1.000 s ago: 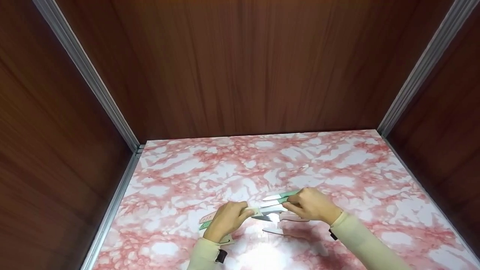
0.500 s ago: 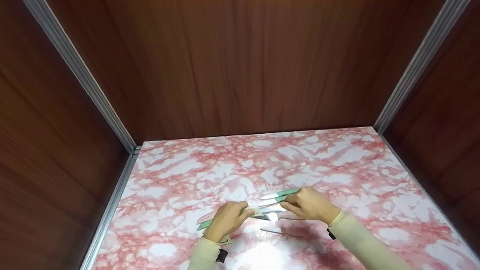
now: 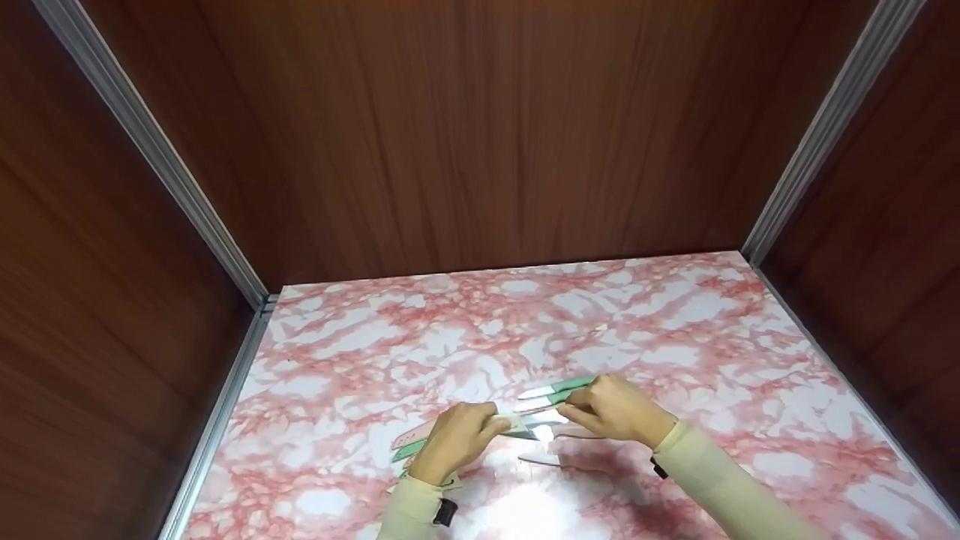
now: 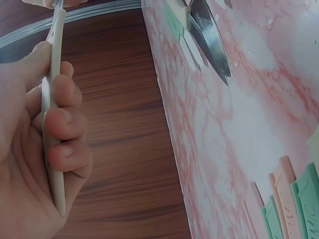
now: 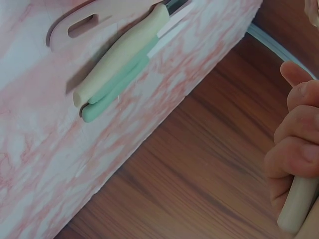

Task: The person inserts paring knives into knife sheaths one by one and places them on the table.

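Observation:
My left hand (image 3: 455, 442) grips a flat cream blade sheath (image 4: 59, 194), thumb on one face and fingers curled round the other. In my right hand (image 3: 619, 409) is a knife, its cream handle (image 5: 297, 206) showing below the curled fingers. The knife's blade (image 3: 553, 418) spans the gap between both hands, its tip end at the mouth of the sheath. Beneath them on the table lie a cream-handled knife (image 5: 124, 52) and green-handled knives (image 5: 112, 97). A pink handle with an oblong slot (image 5: 82, 27) lies close by.
Several sheaths, among them a green one (image 4: 271, 219) and a peach one (image 4: 286, 199), lie fanned by my left wrist. Another knife (image 3: 540, 459) lies nearer me on the pink-and-white table (image 3: 337, 390). Dark wooden panels (image 3: 465, 135) wall in the back and sides.
The head view has shifted slightly. My right hand has come a little nearer to the left, so slightly less blade shows between them. Both grips stay the same.

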The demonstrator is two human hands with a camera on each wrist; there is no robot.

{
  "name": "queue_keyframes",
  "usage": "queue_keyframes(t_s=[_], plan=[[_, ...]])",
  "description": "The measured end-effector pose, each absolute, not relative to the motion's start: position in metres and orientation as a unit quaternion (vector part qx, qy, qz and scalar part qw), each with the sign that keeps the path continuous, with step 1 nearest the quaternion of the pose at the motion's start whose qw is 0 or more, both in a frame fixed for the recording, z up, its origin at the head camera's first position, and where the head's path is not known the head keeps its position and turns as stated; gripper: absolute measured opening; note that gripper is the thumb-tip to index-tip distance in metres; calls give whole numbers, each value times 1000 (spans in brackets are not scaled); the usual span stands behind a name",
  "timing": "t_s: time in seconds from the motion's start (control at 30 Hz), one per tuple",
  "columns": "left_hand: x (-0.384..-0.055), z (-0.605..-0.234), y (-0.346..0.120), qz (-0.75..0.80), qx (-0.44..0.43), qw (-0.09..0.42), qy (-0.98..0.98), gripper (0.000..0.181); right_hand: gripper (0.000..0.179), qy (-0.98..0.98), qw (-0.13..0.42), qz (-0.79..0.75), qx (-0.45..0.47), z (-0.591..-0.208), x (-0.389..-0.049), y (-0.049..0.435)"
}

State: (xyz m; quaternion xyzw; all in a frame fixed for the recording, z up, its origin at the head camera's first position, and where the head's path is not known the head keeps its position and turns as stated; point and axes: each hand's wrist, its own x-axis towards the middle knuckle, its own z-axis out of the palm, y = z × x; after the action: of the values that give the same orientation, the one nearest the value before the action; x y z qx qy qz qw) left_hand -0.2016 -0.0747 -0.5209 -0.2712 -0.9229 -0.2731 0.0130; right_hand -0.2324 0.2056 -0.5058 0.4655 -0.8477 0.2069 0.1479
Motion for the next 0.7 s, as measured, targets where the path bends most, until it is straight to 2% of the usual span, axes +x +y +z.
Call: queue_keyframes(t_s=[0.23, 0.7], plan=[[-202, -523, -75, -286, -276, 19, -917, 32, 33, -861, 125, 203, 449, -506, -232, 204], [-202, -525, -71, -293, -274, 19, -916, 34, 35, -860, 132, 194, 453, -506, -233, 201]])
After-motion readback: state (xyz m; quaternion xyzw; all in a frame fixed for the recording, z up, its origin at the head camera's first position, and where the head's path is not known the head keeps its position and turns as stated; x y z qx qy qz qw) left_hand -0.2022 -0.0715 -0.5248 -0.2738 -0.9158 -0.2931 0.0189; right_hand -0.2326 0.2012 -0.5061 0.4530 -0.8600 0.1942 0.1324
